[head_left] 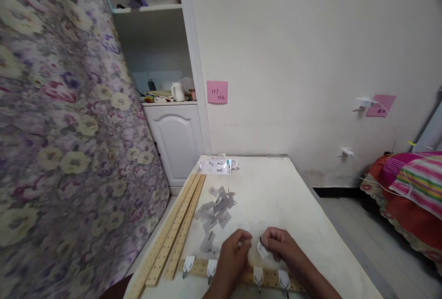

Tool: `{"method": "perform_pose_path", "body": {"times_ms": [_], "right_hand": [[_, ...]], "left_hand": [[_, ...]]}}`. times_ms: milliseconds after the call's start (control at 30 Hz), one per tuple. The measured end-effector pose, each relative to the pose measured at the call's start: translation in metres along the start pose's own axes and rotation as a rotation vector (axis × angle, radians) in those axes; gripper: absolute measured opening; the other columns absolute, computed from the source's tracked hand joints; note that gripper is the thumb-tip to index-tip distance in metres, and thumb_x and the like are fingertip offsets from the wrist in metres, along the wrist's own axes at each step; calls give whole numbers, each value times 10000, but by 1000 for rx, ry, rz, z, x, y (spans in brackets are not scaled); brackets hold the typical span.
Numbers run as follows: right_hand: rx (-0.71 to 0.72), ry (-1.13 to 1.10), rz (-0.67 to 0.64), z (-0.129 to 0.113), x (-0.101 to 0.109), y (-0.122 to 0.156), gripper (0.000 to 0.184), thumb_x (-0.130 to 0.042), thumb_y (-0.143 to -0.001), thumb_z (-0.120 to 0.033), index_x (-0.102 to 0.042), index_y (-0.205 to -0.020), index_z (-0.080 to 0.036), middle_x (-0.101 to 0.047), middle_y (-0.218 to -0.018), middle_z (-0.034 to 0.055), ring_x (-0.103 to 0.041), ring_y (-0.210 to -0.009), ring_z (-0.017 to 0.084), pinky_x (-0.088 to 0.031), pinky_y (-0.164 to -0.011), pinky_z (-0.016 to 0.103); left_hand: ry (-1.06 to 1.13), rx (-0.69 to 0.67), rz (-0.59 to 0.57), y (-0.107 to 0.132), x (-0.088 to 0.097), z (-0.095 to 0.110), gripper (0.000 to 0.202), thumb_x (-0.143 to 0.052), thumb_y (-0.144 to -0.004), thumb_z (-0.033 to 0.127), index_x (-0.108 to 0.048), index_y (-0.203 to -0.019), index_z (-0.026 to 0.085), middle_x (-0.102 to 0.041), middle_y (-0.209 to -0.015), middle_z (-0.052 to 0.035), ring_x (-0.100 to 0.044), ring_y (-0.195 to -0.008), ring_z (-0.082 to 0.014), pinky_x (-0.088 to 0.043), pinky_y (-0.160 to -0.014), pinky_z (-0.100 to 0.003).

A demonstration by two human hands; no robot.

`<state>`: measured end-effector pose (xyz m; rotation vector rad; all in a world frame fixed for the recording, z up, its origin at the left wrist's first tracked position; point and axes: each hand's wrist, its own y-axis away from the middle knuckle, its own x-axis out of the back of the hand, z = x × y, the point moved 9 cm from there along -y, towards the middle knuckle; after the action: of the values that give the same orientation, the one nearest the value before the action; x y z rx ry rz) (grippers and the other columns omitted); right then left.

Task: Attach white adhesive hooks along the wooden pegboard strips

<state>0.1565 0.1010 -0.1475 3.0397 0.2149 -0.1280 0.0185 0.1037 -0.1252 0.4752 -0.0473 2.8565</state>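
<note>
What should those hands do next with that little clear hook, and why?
Probably bring the clear hook in the right hand down onto the wooden strip. Four hooks already sit along it, with a gap under the left hand.

Two hands (232, 255), four white hooks (189, 264), three wooden strips (172, 234), two pink notes (217, 92)

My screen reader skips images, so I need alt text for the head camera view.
Two hands, the left hand and the right hand, hold a small clear adhesive hook above a perforated wooden strip with hooks on a white table. Loose hooks and more wooden strips lie to the left.
</note>
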Motion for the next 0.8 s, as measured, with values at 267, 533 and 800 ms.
{"method": "perform_pose_path", "body": {"times_ms": [267,533,800], "right_hand": [[-16,34,-103,-1,-7,16,261,-667,-643,-401,-559,-622,-165,-423,-482,-84,-278,-401,40,-195,-393,191],[-1,53,-70,-2,-5,18,290,-678,-643,-417,-551,-606,-159,-439,-475,-81,-290,-400,37,-204,-392,186],[82,-10,57,-5,13,13,310,-618,-719,-453,-529,-650,-164,-458,-514,-75,-340,-375,34,-252,-379,180]], "left_hand": [[95,9,-81,16,-26,15,254,-540,-684,220,-547,-937,196,-584,-846,16,-550,-521,-69,-392,-479,-187],[193,-23,-143,17,-34,18,54,-514,-741,234,-528,-773,192,-589,-545,43,-557,-495,-107,-408,-496,-202],[182,1,-50,13,-25,14,110,-497,-778,296,-473,-731,200,-635,-534,18,-564,-501,-124,-435,-523,-233]]}}
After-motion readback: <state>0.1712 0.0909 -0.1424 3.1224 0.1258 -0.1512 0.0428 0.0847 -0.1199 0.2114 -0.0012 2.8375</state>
